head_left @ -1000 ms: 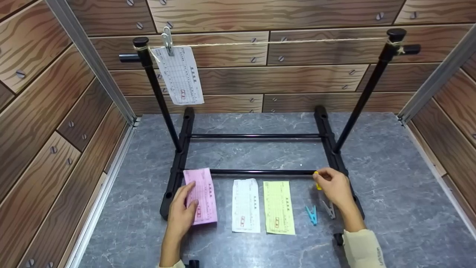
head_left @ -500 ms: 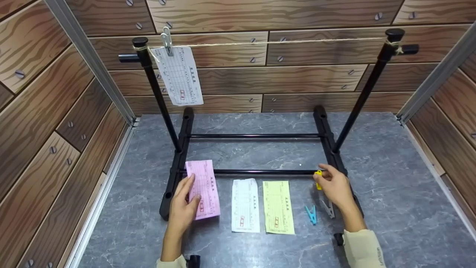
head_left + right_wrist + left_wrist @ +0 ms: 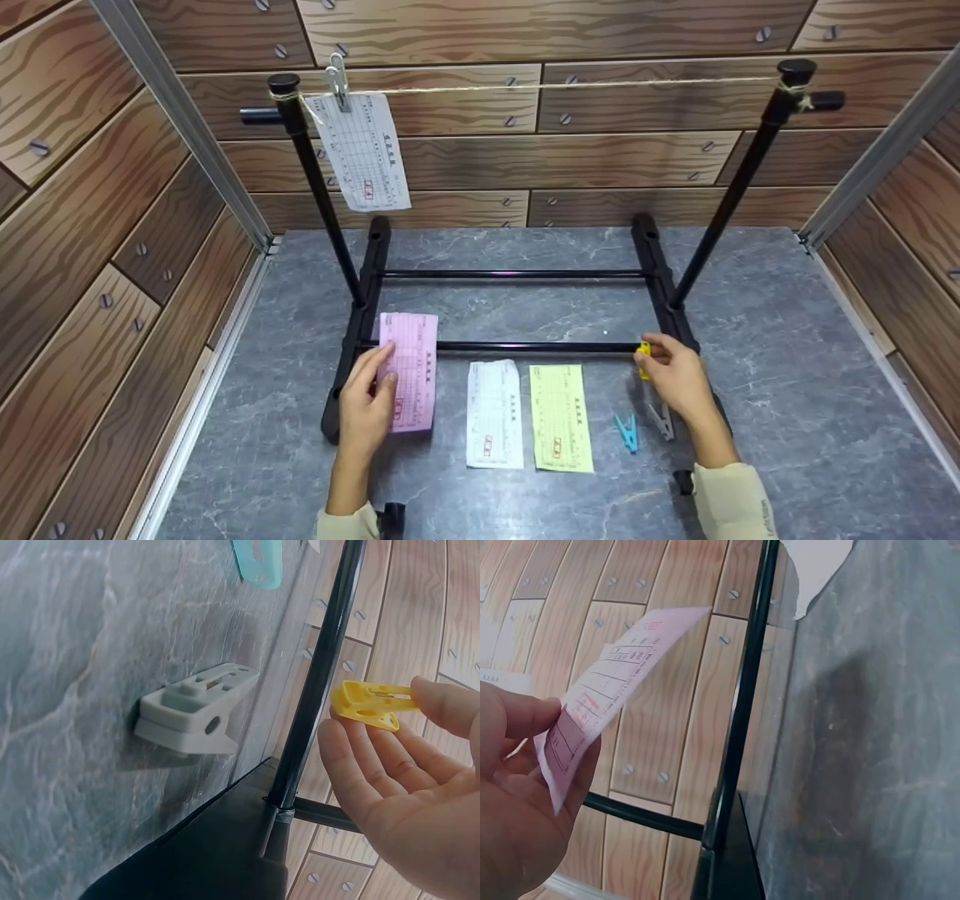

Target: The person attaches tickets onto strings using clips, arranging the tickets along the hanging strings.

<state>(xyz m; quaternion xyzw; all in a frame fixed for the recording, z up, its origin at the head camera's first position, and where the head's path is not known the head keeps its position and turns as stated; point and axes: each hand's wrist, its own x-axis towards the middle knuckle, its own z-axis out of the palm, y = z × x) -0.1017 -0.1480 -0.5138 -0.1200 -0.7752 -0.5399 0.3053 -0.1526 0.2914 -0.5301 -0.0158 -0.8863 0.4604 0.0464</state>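
My left hand [image 3: 366, 409] pinches a pink printed slip [image 3: 414, 367] along its left edge, thumb on the front and fingers behind. In the left wrist view the slip [image 3: 604, 690] is raised and slightly bent. My right hand [image 3: 679, 379] holds a yellow clothespin [image 3: 643, 360] between thumb and fingers; the right wrist view shows this clothespin [image 3: 371, 701] resting on the fingertips with the thumb on one handle. Below that hand lie a grey clothespin [image 3: 663, 421] and a blue one. A white slip [image 3: 495, 416] and a yellow-green slip [image 3: 562, 420] lie side by side between the hands.
A black rack frame [image 3: 525, 346] stands on the grey marbled table, its two posts joined by a string [image 3: 585, 84]. From the string's left end hangs another white slip [image 3: 364, 154], held by a metal-looking clip [image 3: 337, 84]. The blue clothespin [image 3: 626, 433] lies right of the yellow-green slip.
My left hand has lifted the pink slip off the table and carried it a little forward. The right hand has stayed nearly in place, the yellow clothespin shifting slightly between its fingers.
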